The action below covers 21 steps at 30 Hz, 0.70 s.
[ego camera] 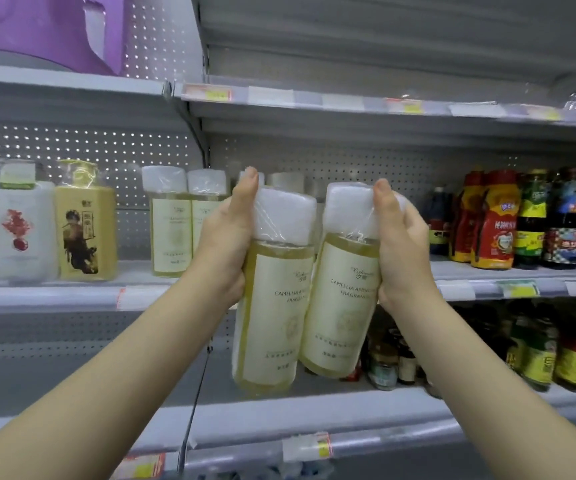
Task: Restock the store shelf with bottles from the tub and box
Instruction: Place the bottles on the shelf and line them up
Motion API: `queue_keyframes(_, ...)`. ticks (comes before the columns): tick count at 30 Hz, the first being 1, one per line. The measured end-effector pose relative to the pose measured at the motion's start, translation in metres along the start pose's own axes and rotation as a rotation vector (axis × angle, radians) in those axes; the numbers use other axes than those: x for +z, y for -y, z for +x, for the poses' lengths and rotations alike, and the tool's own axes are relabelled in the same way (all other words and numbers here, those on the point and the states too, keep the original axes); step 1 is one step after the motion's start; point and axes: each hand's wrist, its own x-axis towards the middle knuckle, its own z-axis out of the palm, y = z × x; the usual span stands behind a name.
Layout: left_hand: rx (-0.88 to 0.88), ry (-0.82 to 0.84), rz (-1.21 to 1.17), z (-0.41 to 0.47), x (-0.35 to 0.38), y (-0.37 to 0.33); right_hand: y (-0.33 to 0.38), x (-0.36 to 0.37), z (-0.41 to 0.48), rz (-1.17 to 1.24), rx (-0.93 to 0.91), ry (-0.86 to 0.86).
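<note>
Two pale-yellow bottles are held up in the air in front of the middle shelf (54, 294), one per hand. The left bottle (272, 306) is gripped by the left hand (226, 237) up by its plastic-wrapped white cap, with the fingers curled round it and one digit stretched up along the cap. Same deal on the other side: the right bottle (342, 299) is clamped at the cap by the right hand (401, 244).

The two are kept side by side, pretty much touching. Both are tilted a bit and neither is set down on anything. Matching bottles (170, 230) are already lined up on the middle shelf just behind the hands. A yellow pump bottle (85, 223) is parked further left, and dark sauce bottles (494, 220) are packed in off to the right.
</note>
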Motion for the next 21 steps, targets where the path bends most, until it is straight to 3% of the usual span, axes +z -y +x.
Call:
queue_keyframes(6, 0.087, -0.025, -0.029, 0.046, 0.016, -0.001, -0.011, 0.001, 0.04, 0.015, -0.133, -0.184)
queue_keyframes(11, 0.174, -0.049, -0.053, 0.092, 0.036, 0.0, -0.018, -0.011, 0.098, 0.015, -0.217, -0.233)
queue_keyframes(21, 0.31, -0.127, 0.07, 0.155, 0.058, 0.034, -0.073, -0.021, 0.192, -0.061, -0.219, -0.035)
